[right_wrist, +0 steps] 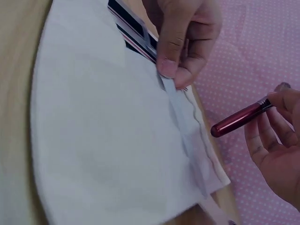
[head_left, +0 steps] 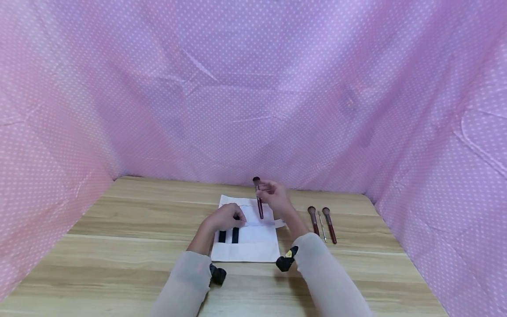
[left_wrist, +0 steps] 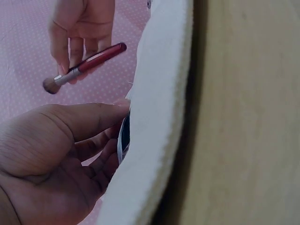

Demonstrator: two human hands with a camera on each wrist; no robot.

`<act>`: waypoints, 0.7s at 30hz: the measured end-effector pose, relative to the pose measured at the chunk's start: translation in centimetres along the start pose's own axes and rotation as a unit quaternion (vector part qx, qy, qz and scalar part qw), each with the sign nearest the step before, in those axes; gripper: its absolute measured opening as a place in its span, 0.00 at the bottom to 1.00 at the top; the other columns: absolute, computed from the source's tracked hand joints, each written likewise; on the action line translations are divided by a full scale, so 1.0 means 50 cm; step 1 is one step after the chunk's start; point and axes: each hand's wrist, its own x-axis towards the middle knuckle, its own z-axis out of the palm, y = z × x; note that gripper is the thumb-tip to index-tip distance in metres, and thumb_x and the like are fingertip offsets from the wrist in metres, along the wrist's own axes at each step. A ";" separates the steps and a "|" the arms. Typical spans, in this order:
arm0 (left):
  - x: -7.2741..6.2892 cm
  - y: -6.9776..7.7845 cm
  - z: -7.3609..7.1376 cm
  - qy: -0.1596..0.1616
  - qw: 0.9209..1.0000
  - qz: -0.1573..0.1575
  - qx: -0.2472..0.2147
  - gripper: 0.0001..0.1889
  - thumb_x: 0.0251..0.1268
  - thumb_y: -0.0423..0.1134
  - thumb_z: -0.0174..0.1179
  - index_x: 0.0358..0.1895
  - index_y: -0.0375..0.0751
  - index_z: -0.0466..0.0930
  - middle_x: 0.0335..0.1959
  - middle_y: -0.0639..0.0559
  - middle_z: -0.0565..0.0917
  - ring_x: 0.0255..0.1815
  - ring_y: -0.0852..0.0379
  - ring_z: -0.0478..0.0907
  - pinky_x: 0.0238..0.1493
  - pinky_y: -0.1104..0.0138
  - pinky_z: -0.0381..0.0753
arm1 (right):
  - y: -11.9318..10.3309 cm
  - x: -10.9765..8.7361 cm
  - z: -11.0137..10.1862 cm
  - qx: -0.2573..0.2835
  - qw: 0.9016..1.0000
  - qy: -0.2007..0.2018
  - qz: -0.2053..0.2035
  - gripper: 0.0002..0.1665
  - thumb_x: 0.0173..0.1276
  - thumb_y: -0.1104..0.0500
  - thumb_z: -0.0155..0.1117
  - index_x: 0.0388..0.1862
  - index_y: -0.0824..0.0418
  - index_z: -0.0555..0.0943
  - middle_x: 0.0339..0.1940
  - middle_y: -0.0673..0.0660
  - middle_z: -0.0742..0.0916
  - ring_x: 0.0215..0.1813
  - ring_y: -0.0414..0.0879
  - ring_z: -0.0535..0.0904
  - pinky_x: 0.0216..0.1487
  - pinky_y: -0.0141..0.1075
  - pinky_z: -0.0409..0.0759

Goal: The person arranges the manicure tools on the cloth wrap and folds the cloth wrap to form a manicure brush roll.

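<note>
A white cloth brush roll [head_left: 245, 252] lies unfolded on the table in the head view. My left hand [head_left: 226, 216] pinches the edge of its pale inner band [right_wrist: 174, 101] between thumb and fingers. Two dark strips [head_left: 235, 235] show in the roll's left part, just below that hand. Over the roll's upper right, my right hand [head_left: 276, 197] grips a makeup brush [head_left: 259, 208] near its metal collar. Its bristles point up and away, and the dark red handle [right_wrist: 239, 121] slants down above the cloth, apart from it in the right wrist view.
Right of the roll, two more makeup brushes [head_left: 332, 229] [head_left: 315, 223] lie on the wooden table [head_left: 138, 246] with a thin metal tool [head_left: 322, 228] between them. A pale tie [head_left: 280, 223] sticks out at the roll's right edge. Pink dotted cloth [head_left: 237, 110] hangs behind.
</note>
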 end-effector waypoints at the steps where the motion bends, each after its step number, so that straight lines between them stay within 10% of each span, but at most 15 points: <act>1: 0.000 0.000 0.000 0.001 1.000 0.001 0.000 0.04 0.64 0.29 0.68 0.33 0.43 0.87 0.33 0.57 0.83 0.38 0.58 0.76 0.47 0.60 0.77 | 0.002 0.000 0.007 0.010 1.000 0.007 0.004 0.27 0.70 0.70 0.66 0.68 0.68 0.75 0.52 0.66 0.84 0.48 0.50 0.84 0.49 0.41 0.85; 21: 0.000 0.002 -0.003 -0.008 1.000 0.015 0.006 0.06 0.65 0.28 0.66 0.31 0.42 0.86 0.29 0.57 0.82 0.33 0.59 0.74 0.42 0.63 0.75 | 0.063 0.020 0.065 0.047 0.997 0.034 0.057 0.37 0.70 0.76 0.60 0.77 0.64 0.66 0.52 0.74 0.84 0.44 0.54 0.86 0.45 0.42 0.87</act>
